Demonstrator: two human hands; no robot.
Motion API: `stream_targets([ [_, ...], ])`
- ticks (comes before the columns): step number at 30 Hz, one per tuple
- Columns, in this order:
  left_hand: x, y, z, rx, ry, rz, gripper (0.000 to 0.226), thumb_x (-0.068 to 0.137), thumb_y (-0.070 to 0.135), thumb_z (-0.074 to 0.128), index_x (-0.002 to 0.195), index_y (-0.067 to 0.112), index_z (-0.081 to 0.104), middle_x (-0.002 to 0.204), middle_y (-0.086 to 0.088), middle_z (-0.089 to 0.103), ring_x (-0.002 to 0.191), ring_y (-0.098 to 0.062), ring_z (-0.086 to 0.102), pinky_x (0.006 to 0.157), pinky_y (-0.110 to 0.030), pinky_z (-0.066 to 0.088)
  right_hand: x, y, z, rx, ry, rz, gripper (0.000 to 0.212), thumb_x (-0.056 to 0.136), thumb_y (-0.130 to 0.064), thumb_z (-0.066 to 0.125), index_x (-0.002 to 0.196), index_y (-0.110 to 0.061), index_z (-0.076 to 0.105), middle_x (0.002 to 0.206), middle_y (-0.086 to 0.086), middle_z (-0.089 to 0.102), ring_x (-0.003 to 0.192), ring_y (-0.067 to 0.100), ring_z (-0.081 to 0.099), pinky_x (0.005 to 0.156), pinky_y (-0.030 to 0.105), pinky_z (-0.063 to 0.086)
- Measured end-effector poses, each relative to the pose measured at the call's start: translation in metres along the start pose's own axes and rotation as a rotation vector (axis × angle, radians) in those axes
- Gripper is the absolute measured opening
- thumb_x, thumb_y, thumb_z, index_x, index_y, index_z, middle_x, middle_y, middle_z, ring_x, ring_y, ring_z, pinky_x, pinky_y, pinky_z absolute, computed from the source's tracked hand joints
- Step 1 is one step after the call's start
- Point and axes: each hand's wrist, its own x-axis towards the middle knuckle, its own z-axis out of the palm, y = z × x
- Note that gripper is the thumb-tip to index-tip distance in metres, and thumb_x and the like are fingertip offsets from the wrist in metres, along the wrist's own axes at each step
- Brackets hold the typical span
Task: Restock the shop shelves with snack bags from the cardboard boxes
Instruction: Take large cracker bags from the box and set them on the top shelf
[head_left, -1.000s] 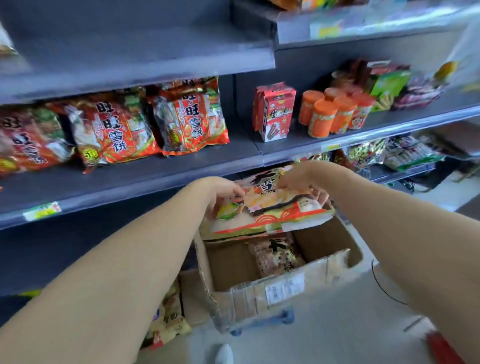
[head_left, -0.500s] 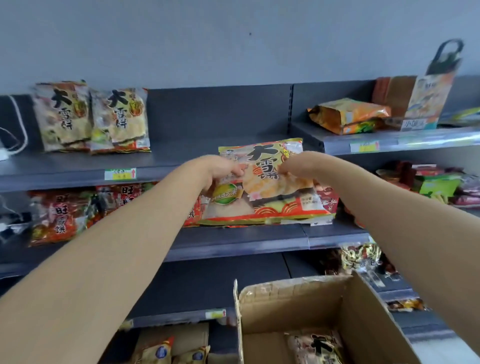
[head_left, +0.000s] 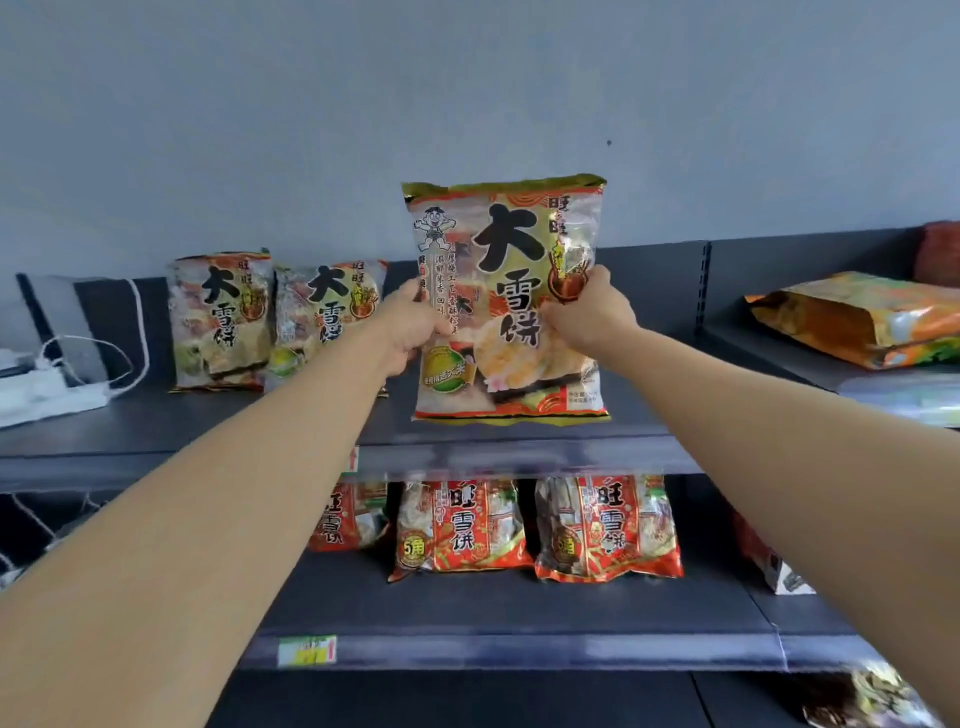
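Note:
A large rice-cracker snack bag (head_left: 511, 249) with gold trim and big black characters stands upright above the front of the top shelf (head_left: 519, 447). My left hand (head_left: 410, 327) grips its left edge and my right hand (head_left: 587, 312) grips its right edge, both at mid height. Two matching bags (head_left: 223, 322) stand against the back of the same shelf, to the left. The cardboard box is out of view.
Red snack bags (head_left: 608, 525) line the shelf below. An orange bag (head_left: 857, 322) lies on the neighbouring top shelf at right. A white power strip with cables (head_left: 47, 389) sits at the far left. A grey wall rises behind.
Both hands lifted the bag from the box up past the middle shelf to the top shelf and turned it upright. The view tilted up, so the box dropped out of sight.

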Motion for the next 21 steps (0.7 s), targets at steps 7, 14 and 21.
stream_targets([
  [7, 0.116, -0.031, -0.025, -0.026, 0.019, -0.031, 0.076, 0.089, -0.010, 0.052, 0.148, 0.032, 0.029, 0.105, 0.001, 0.059, 0.081, -0.010, 0.053, 0.086, -0.035, 0.042, 0.104, 0.004, 0.086, 0.054, 0.045, 0.038, 0.075, 0.083, -0.033, 0.064, 0.142, -0.020, 0.020, 0.129, 0.011, 0.054, 0.120, 0.038, 0.049, 0.098, 0.051, 0.046],
  [14, 0.196, -0.063, -0.037, -0.003, 0.053, -0.064, 0.077, 0.089, -0.009, 0.053, 0.151, 0.026, 0.022, 0.140, -0.004, 0.049, 0.115, -0.019, 0.051, 0.087, -0.034, 0.043, 0.168, 0.021, 0.150, 0.044, -0.024, 0.079, 0.073, 0.083, -0.032, 0.066, 0.140, -0.017, 0.022, 0.132, 0.012, 0.051, 0.120, 0.038, 0.049, 0.100, 0.051, 0.044],
  [21, 0.239, -0.076, -0.038, 0.007, 0.124, -0.045, 0.075, 0.091, -0.012, 0.046, 0.152, 0.023, 0.020, 0.113, -0.001, 0.052, 0.076, -0.008, 0.050, 0.063, -0.024, 0.043, 0.205, 0.019, 0.173, 0.035, -0.072, 0.082, 0.074, 0.083, -0.032, 0.063, 0.141, -0.020, 0.019, 0.130, 0.012, 0.050, 0.118, 0.038, 0.049, 0.100, 0.051, 0.044],
])
